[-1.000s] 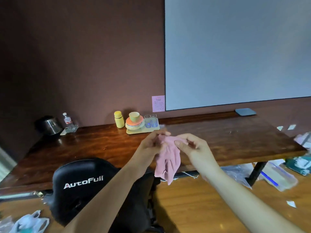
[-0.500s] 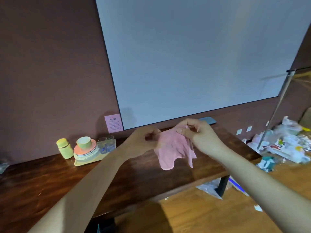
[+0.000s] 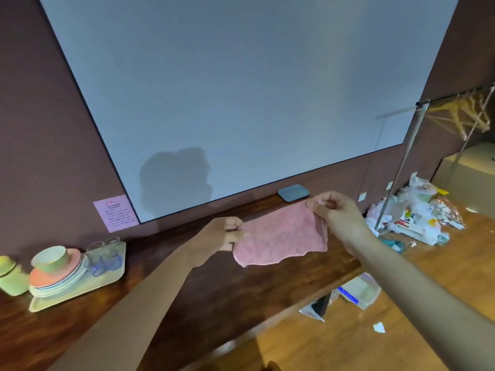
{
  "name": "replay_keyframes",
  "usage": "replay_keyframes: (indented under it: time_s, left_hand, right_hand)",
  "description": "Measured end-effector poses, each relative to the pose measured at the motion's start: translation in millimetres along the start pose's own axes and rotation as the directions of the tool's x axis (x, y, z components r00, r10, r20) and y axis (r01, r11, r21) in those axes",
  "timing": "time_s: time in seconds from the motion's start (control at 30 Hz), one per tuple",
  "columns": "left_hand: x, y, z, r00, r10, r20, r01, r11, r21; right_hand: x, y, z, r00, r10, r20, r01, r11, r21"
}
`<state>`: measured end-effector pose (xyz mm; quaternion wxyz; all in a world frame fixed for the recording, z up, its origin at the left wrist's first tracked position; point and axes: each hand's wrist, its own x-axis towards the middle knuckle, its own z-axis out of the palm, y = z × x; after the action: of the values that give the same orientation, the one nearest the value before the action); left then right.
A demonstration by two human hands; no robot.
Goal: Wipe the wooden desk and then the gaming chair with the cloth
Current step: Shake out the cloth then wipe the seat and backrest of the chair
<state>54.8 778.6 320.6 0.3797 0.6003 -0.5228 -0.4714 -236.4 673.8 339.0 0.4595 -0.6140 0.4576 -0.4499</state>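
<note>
Dark brown wall (image 3: 40,129) runs behind the wooden desk (image 3: 214,303), with a big pale screen (image 3: 241,103) hung on it and a pink note (image 3: 115,212) stuck by the screen's lower left corner. I hold the pink cloth (image 3: 281,236) spread in the air above the right half of the desk. My left hand (image 3: 219,236) pinches its left edge, and my right hand (image 3: 340,212) pinches the far right corner, a little higher. The cloth's near edge hangs loose and wavy. At the left sits a tray (image 3: 112,274) with stacked plates (image 3: 61,274), a cup (image 3: 49,259) on top and some glasses (image 3: 104,253), with a yellow jar (image 3: 12,277) just beside it. A flat grey box (image 3: 293,192) lies at the far edge. Plastic bags (image 3: 412,218) litter the floor (image 3: 401,330) on the right.
</note>
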Motion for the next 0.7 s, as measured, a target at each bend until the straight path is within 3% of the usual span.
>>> replay_keyframes:
  time_s: [0.1, 0.2, 0.27, 0.37, 0.5, 0.7]
  left_hand:
    - [71.9, -0.2, 11.6, 0.998, -0.018, -0.059, 0.011, 0.993, -0.117]
    - [150.2, 10.0, 32.7, 0.96, -0.116, -0.256, 0.05, 0.967, -0.25]
    - [197.3, 24.4, 52.7, 0.921, -0.181, -0.345, 0.062, 0.942, -0.33]
    - [261.2, 47.9, 80.2, 0.924, -0.187, -0.334, 0.038, 0.913, -0.407]
    - [327.1, 71.9, 102.8, 0.959, -0.146, -0.241, 0.021, 0.89, -0.456]
    - [398.7, 77.2, 115.0, 0.955, -0.132, -0.264, 0.018, 0.919, -0.394]
  right_hand:
    - [67.4, 28.1, -16.8, 0.993, 0.107, -0.058, -0.105, 0.994, 0.025]
    - [135.8, 48.9, -23.5, 0.967, 0.204, -0.152, -0.202, 0.979, 0.033]
    - [177.3, 58.9, -21.7, 0.949, 0.185, -0.254, -0.208, 0.976, -0.065]
    - [223.8, 66.9, -10.4, 0.962, 0.038, -0.272, -0.112, 0.959, -0.262]
    - [256.1, 76.9, 3.8, 0.978, -0.126, -0.165, 0.066, 0.943, -0.326]
    - [303.9, 103.9, -7.8, 0.981, -0.081, -0.178, 0.044, 0.978, -0.205]
